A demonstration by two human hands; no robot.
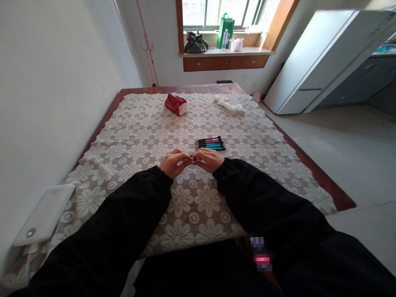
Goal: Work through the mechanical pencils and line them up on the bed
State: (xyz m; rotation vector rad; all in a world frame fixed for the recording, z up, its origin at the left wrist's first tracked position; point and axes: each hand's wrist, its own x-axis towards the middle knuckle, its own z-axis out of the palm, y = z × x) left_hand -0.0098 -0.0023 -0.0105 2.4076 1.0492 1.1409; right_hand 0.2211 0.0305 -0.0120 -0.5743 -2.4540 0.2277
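My left hand [175, 162] and my right hand [207, 159] meet over the near middle of the table, fingertips pinched almost together. A tiny dark bit of something shows between them; my fingers hide the rest, so its kind cannot be made out. Just beyond my right hand, several slim pens [210, 143] lie side by side in a row on the cloth. Their barrels are black, red and light blue, with dark tips pointing left.
A floral lace tablecloth [180, 201] covers the wooden table. Farther back lie a red tissue pack [176, 104] and a crumpled white plastic bag [230, 105]. At the left edge sits a white, rounded box-like device [46, 214]. A wall borders the table's left side.
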